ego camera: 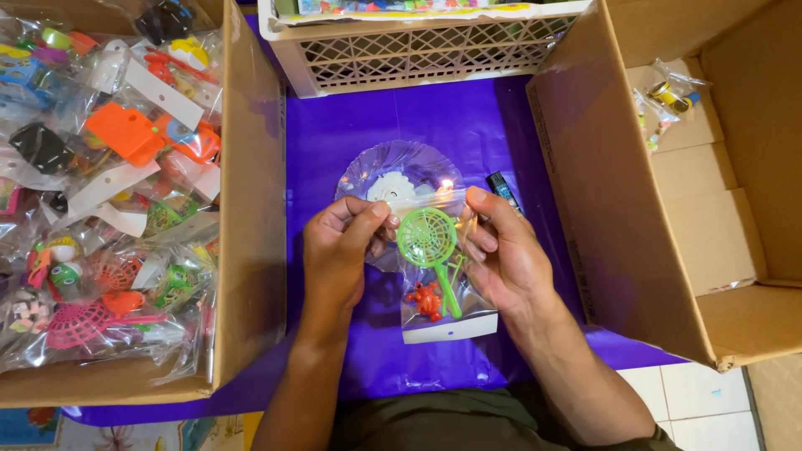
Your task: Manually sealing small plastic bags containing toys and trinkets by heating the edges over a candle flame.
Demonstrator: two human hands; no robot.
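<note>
A clear toy packet (439, 280), holding a green net and a red crab, was pinched at its top edge between the left hand (338, 250) and the right hand (505, 255) above the purple cloth (334, 134). The left cardboard box (251, 209) was filled with bagged toys; the right cardboard box (601, 192) held a few small packets (668, 96). A white lattice crate (418, 50) stood behind.

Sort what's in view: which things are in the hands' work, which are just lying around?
In hand:
- left hand and right hand pinch the clear toy bag
- green net and red crab inside it

Lying about:
- left box of bagged toys
- right cardboard box, nearly bare
- white lattice crate
- small dark tube
- purple cloth
</note>
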